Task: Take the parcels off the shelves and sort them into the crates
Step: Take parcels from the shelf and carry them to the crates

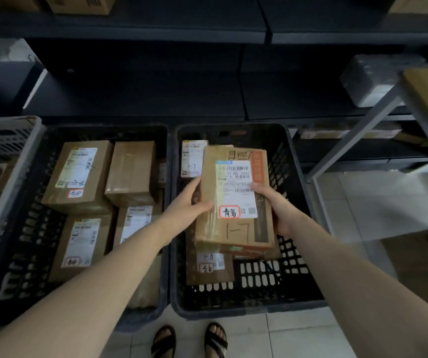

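Got the parcel (233, 200) up over the middle of the right crate (233, 310), long axis pointing away toward the shelves (156, 99). Gripped on both long sides, left hand (189, 205) and right hand (276, 206) equally near. Probably just lower straight down onto the boxes (209, 275) underneath.

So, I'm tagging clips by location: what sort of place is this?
Likely a courier parcel station or sorting room: dark shelves with boxes, black crates holding labelled cartons, and a labelled parcel gripped by the left hand and right hand.
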`<action>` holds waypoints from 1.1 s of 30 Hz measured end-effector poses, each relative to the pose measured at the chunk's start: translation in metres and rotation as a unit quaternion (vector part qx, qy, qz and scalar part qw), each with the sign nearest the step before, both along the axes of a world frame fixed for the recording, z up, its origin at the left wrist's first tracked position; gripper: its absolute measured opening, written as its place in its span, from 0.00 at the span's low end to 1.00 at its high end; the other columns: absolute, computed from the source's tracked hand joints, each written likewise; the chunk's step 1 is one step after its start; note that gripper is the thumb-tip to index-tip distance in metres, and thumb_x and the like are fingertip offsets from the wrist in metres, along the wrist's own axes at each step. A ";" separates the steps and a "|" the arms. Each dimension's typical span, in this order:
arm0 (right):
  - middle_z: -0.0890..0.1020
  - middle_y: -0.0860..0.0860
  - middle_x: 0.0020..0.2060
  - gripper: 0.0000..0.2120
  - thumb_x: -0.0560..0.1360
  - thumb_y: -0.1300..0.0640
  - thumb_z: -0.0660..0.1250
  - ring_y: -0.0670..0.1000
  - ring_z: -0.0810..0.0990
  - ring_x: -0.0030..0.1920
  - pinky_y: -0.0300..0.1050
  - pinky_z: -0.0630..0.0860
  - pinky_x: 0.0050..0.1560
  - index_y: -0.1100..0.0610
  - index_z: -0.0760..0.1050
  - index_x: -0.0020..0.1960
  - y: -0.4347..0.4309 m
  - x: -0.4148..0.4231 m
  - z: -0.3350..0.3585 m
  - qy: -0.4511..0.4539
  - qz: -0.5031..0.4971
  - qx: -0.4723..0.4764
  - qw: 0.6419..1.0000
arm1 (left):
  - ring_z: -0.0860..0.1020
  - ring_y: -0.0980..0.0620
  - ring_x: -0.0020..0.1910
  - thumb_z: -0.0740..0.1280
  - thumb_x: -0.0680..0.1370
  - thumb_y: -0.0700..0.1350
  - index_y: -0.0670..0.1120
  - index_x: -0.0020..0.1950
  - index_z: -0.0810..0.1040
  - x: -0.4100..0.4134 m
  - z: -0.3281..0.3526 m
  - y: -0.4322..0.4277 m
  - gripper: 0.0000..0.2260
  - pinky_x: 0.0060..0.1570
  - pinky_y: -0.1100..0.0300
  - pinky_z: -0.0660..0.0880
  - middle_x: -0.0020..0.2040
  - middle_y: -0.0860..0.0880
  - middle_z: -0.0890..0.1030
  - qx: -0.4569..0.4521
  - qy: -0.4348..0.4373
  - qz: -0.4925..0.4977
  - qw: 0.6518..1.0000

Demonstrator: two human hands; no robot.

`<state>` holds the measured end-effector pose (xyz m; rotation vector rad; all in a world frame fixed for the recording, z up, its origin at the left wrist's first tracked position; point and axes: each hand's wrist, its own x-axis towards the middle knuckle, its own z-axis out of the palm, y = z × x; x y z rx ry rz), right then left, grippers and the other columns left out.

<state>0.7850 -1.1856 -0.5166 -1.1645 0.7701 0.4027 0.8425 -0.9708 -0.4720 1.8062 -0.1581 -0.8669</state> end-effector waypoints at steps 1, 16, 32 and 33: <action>0.85 0.53 0.53 0.31 0.68 0.45 0.74 0.58 0.83 0.54 0.59 0.78 0.56 0.46 0.69 0.69 -0.006 -0.007 -0.008 0.009 0.008 -0.024 1.000 | 0.64 0.63 0.63 0.63 0.79 0.44 0.56 0.76 0.52 -0.002 -0.008 -0.003 0.30 0.63 0.64 0.62 0.63 0.62 0.63 0.024 0.005 -0.020 0.999; 0.83 0.49 0.50 0.26 0.75 0.55 0.70 0.48 0.83 0.47 0.40 0.77 0.38 0.48 0.66 0.70 -0.029 -0.044 -0.048 0.035 0.002 -0.084 0.996 | 0.61 0.49 0.73 0.64 0.79 0.44 0.51 0.77 0.45 -0.014 -0.066 -0.032 0.34 0.72 0.52 0.58 0.76 0.46 0.59 0.150 0.088 -0.108 0.979; 0.82 0.50 0.52 0.34 0.75 0.54 0.70 0.50 0.82 0.48 0.44 0.75 0.40 0.43 0.57 0.76 0.033 -0.009 -0.058 0.005 0.078 -0.027 0.997 | 0.58 0.46 0.71 0.65 0.77 0.43 0.49 0.74 0.62 0.003 -0.077 -0.019 0.26 0.71 0.51 0.60 0.71 0.45 0.60 0.188 -0.152 -0.039 0.970; 0.82 0.51 0.52 0.35 0.74 0.54 0.70 0.51 0.82 0.49 0.45 0.76 0.41 0.44 0.57 0.76 0.032 -0.010 -0.059 0.002 0.076 -0.028 0.997 | 0.57 0.47 0.72 0.66 0.77 0.42 0.50 0.74 0.62 0.001 -0.077 -0.018 0.26 0.71 0.51 0.59 0.71 0.45 0.60 0.181 -0.155 -0.038 0.970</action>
